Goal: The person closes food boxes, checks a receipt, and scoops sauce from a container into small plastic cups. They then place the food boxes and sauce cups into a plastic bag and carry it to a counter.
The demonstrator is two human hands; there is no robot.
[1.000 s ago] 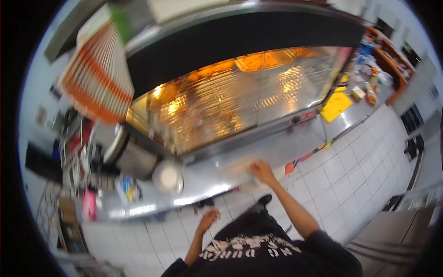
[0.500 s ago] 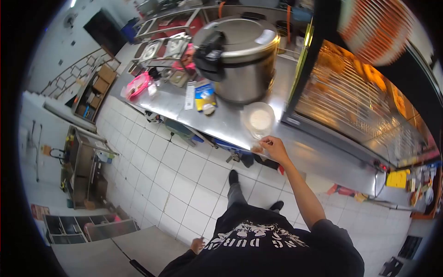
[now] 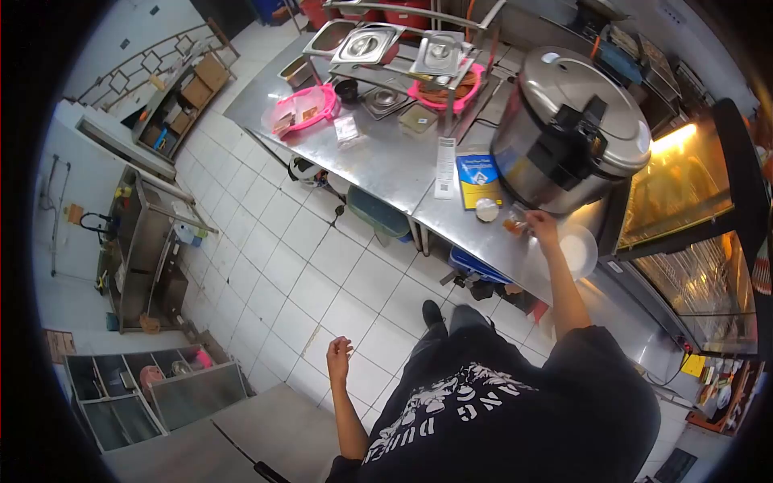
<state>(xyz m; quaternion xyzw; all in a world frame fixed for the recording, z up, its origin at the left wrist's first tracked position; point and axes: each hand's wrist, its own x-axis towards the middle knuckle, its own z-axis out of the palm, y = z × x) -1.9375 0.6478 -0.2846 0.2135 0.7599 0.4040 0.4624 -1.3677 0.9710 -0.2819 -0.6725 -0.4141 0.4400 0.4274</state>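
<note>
Fingertips of my right hand (image 3: pixel 541 226) pinch a small orange packet (image 3: pixel 513 227) just above the stainless steel counter (image 3: pixel 386 165). It juts toward my left from the grip, and its long axis is too small to tell. A small white round lid (image 3: pixel 486 209) lies just beyond it, then a blue printed packet (image 3: pixel 477 181), with the big steel rice cooker (image 3: pixel 573 133) close behind and a clear round plastic container (image 3: pixel 576 251) beside my wrist. My left hand (image 3: pixel 339 357) hangs loosely curled and empty over the white tiled floor (image 3: pixel 322 274), well apart; the right is much nearer.
</note>
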